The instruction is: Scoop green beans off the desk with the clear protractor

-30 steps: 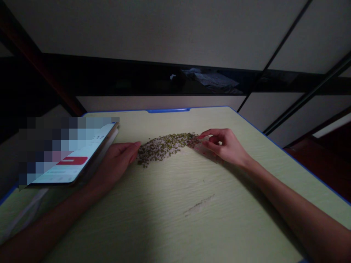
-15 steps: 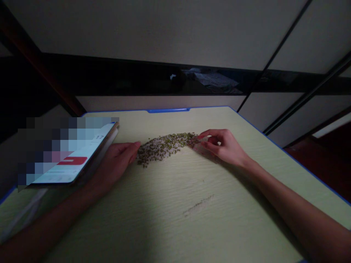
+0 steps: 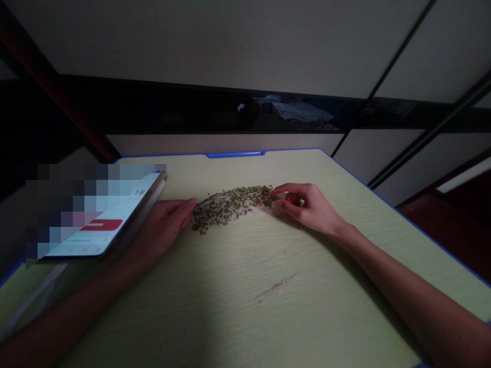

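Note:
A long, low pile of small green seeds mixed with pale grains (image 3: 230, 204) lies across the middle of the table. My left hand (image 3: 169, 220) rests on its side at the pile's left end, thumb laid against the closed fingers. Whether anything is inside it is hidden. At the right end, my right hand (image 3: 303, 204) bends over the pile with thumb and index drawn close together near the seeds. Beneath these fingers shows a thin pinkish, see-through patch, too dim to name.
A tablet-like device with a lit screen (image 3: 111, 225) leans at the left, partly pixelated, with a pale cable (image 3: 46, 289) below it. A thin line of fine grains (image 3: 278, 286) lies nearer me. The blue-edged table (image 3: 245, 332) stands before a pale cabinet (image 3: 215, 46).
My right hand has shifted slightly left, toward the pile. A number on the screen has changed from 17 to 18. My left hand stays in place.

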Action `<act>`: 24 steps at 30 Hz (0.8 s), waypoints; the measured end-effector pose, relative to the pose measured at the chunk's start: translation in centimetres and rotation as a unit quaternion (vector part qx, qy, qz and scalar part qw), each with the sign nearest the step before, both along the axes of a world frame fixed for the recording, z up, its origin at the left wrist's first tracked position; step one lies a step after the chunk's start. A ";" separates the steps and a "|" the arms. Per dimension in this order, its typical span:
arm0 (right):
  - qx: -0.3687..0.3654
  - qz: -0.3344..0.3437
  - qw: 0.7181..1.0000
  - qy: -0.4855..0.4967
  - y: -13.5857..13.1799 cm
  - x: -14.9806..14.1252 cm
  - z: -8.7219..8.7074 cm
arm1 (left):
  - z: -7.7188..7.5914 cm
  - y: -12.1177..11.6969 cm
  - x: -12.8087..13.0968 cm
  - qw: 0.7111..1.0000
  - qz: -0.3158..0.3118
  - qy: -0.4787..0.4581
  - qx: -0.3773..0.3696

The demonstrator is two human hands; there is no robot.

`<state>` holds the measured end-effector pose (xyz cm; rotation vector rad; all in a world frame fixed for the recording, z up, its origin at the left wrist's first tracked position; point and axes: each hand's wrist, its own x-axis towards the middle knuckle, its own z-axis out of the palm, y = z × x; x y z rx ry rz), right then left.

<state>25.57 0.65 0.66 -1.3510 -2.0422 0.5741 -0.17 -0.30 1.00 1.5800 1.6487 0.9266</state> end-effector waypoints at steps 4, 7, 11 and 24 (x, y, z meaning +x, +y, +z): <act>0.034 0.001 0.999 -0.039 0.0 -0.1 0.1 | -0.2 0.1 -0.1 1.000 -0.001 0.008 0.003; 0.049 0.004 0.997 -0.067 0.1 -0.1 0.1 | -0.2 0.0 -0.1 1.000 -0.005 0.011 0.010; 0.074 0.016 0.990 -0.118 0.1 -0.1 0.2 | 0.1 -0.2 0.1 1.000 -0.003 0.017 0.011; 0.083 0.048 0.984 -0.151 -0.1 -0.9 0.5 | 0.0 -0.1 0.0 1.000 -0.008 0.017 0.013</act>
